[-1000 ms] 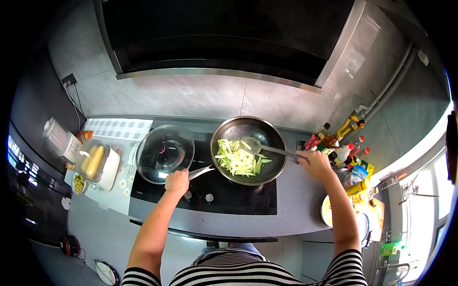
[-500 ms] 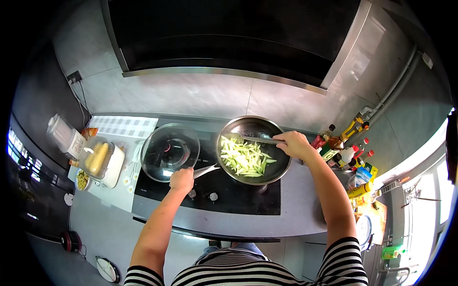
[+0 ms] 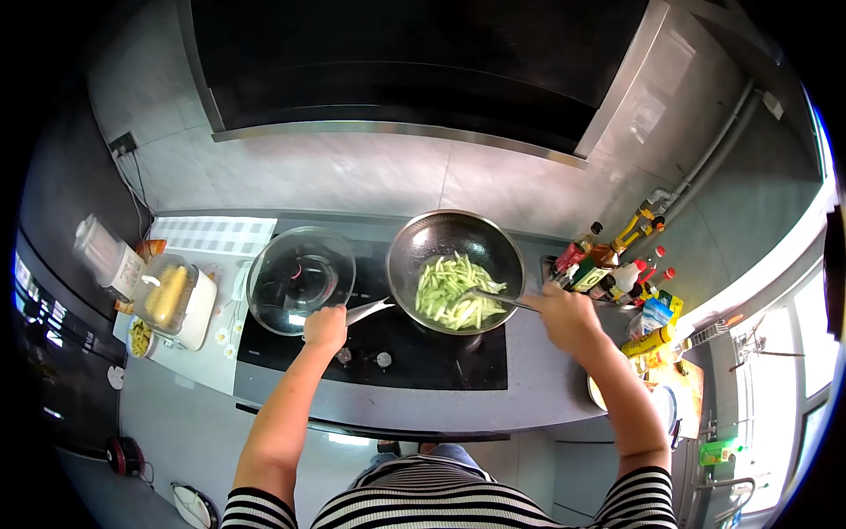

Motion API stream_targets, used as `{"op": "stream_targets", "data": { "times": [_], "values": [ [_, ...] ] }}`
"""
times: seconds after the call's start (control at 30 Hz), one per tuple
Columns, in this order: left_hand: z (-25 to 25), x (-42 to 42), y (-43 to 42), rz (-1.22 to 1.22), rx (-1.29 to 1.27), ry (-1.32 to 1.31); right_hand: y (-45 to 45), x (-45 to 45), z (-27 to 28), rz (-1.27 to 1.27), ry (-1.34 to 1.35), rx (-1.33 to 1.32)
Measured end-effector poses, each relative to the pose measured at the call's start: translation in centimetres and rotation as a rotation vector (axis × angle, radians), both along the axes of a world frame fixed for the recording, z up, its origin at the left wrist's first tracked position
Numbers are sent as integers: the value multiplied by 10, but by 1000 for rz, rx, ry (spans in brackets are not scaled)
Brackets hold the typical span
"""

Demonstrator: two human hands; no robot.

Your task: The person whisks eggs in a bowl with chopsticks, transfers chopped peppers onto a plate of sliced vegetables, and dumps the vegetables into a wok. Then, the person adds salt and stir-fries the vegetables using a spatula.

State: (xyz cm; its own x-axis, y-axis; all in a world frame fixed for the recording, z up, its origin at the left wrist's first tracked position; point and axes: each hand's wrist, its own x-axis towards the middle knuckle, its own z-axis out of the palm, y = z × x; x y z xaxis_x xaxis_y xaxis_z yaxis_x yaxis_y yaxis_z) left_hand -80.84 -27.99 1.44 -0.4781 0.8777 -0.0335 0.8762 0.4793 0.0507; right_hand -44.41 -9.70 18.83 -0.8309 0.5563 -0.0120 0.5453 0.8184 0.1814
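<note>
A dark wok (image 3: pixel 438 238) rests over the right side of the black cooktop (image 3: pixel 370 368). Pale green vegetable strips (image 3: pixel 451 284) lie heaped in its near half. My left hand (image 3: pixel 326 331) is wrapped round the wok's handle (image 3: pixel 367 310), left of the pan. In my right hand (image 3: pixel 567 310) is the handle of a metal spatula (image 3: pixel 504 298). The spatula reaches in over the wok's right rim, its head among the strips and partly covered by them. A clear glass lid (image 3: pixel 301 280) lies on the left of the cooktop, just beyond my left hand.
Several sauce bottles (image 3: pixel 608 260) crowd the counter right of the wok. On the left stand a blender-like appliance (image 3: pixel 110 256), a lidded container (image 3: pixel 167 295) with yellow food, and a small bowl (image 3: pixel 141 338). A range hood (image 3: pixel 397 132) overhangs the back.
My right hand has come nearer and slightly right, swinging the spatula from the wok's far side down into the strips. The strips have shifted and bunched together. The whole view has slid slightly.
</note>
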Motion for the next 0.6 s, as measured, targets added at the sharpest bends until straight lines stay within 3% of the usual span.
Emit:
{"op": "stream_targets", "data": {
  "times": [0.17,0.33,0.5,0.6],
  "values": [
    [-1,0,0,-11,9,-4,10,-17,-22,-106,110,21],
    [2,0,-1,-6,15,-16,-31,6,37,-45,86,-148],
    [3,1,-1,-4,24,-13,-28,-36,-16,-152,-8,-46],
    [-4,-2,-1,-31,22,-7,-14,-34,-8,-150,22,65]
  ]
}}
